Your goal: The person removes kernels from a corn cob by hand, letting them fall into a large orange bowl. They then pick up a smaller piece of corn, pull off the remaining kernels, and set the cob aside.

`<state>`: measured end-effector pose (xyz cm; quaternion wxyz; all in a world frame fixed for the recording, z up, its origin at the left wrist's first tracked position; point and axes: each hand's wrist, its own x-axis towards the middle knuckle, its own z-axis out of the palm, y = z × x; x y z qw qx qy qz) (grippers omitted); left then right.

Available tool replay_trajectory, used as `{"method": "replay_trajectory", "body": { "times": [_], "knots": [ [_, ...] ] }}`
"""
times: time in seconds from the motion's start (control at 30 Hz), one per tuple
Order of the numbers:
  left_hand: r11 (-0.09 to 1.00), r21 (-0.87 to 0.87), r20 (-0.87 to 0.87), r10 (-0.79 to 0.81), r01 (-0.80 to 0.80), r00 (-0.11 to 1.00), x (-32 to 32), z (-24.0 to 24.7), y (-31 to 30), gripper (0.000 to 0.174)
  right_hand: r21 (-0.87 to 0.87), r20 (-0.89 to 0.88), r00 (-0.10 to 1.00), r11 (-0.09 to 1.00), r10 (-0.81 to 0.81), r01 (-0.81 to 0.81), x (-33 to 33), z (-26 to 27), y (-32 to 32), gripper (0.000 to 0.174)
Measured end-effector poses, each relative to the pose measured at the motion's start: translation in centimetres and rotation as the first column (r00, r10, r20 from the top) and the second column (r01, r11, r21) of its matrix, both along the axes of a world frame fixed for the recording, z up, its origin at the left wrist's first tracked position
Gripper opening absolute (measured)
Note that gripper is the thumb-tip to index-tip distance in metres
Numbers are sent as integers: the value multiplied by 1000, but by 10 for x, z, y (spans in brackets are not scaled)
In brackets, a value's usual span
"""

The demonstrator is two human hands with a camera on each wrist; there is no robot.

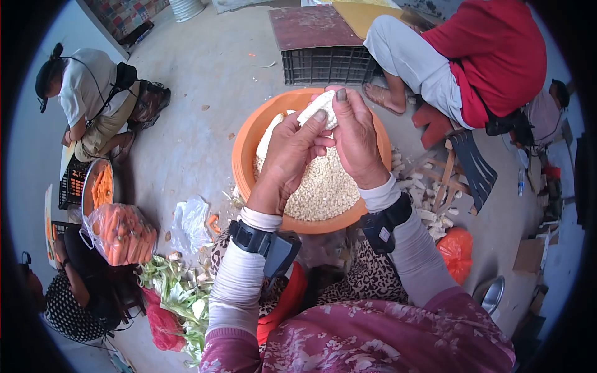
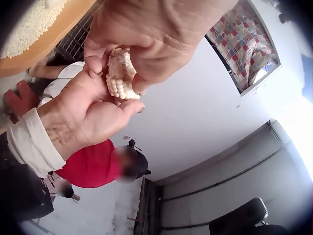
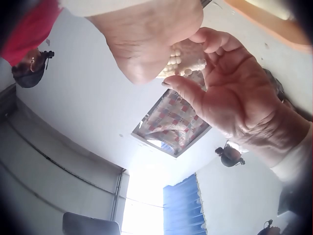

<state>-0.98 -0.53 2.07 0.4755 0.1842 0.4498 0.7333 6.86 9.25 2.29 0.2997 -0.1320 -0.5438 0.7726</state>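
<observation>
LH [image 1: 287,153], RH [image 1: 359,142] grip cob [image 1: 323,102], clr abv tub rim [image 1: 323,226].

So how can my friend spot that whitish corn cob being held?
Find the big round orange tub of loose pale kernels. Above its far side, a bare left hand and bare right hand hold the stubby whitish cob. Unlike the loose kernels, its kernels cling in rows.

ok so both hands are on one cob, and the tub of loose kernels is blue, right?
Wrong colour: the head view shows the tub is orange. Left hand and right hand on one cob, loose kernels in the tub: correct.
</observation>
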Motion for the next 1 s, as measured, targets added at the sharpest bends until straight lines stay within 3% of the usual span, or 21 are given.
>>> {"method": "replay_trajectory", "body": {
  "times": [0.3, 0.5, 0.6, 0.7, 0.77, 0.8, 0.87, 1.0],
  "knots": [
    [999, 37, -118, 38, -34, 992, 5, -2, 1, 25, -8, -93, 996, 1000, 5, -5, -1, -1, 3, 38],
    [998, 45, -90, 36, -32, 995, 8, -2, 3, 28, -120, -116, 993, 992, 32, -46, 1, -6, 8, 34],
    [999, 43, -92, 32, -28, 995, 9, -3, 4, 27, -188, -193, 976, 972, 103, -140, 2, -9, 15, 35],
    [991, 126, 26, 34, -37, 999, 9, -3, 4, 24, -156, -183, 983, 986, 28, -57, 0, -6, 10, 36],
    [968, 250, 201, -60, 8, 978, 4, -7, 4, 28, -32, -137, 990, 999, -34, 30, -2, -5, 8, 39],
    [968, 250, 200, -50, -2, 978, 3, -7, 4, 28, -32, -138, 990, 999, -23, 19, -2, -4, 8, 39],
    [952, 305, 391, -101, -25, 915, 3, -9, 5, 31, -52, -119, 993, 999, -14, 8, -1, -2, 6, 39],
    [944, 330, 448, -144, -14, 883, -1, -15, 5, 31, 72, -70, 997, 997, -15, 20, -2, -2, 3, 41]
  ]
}}
